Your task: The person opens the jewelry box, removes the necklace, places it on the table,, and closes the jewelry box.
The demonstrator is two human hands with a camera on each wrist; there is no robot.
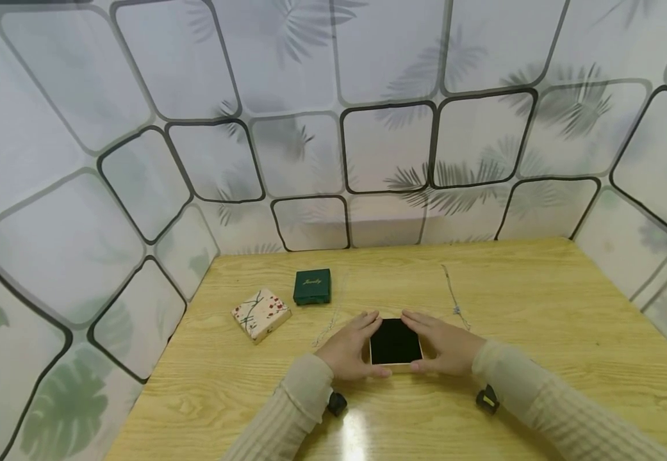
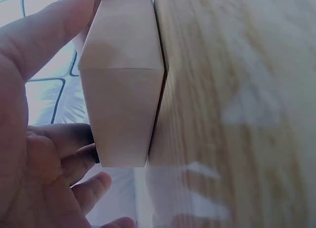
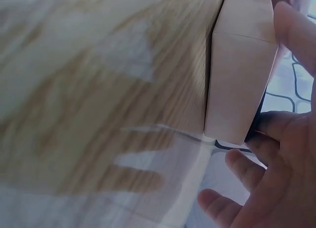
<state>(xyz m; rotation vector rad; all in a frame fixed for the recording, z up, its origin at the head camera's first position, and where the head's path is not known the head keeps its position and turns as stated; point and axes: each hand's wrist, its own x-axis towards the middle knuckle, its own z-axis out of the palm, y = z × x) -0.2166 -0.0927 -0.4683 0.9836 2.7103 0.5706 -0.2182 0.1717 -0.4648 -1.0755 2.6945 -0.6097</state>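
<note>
A shallow cream box (image 1: 402,368) with a black pad (image 1: 395,341) on top sits on the table between both hands. My left hand (image 1: 349,349) holds its left side, thumb at the near face and fingers at the far left corner. On the opposite side my right hand (image 1: 445,344) holds it the same way, its thumb near the front right corner. In the left wrist view the plain cardboard side (image 2: 121,109) shows close to the tabletop, with fingertips at the black edge. The right wrist view shows the other side (image 3: 242,85) between thumb and fingers.
Back left lies a cream box-shaped piece with red blossoms (image 1: 261,315), beside a dark green jewelry box (image 1: 312,286). A thin silver chain (image 1: 329,326) lies left of the hands; a necklace with a blue pendant (image 1: 456,309) lies behind the right hand. Patterned curtain (image 1: 387,150) surrounds the table.
</note>
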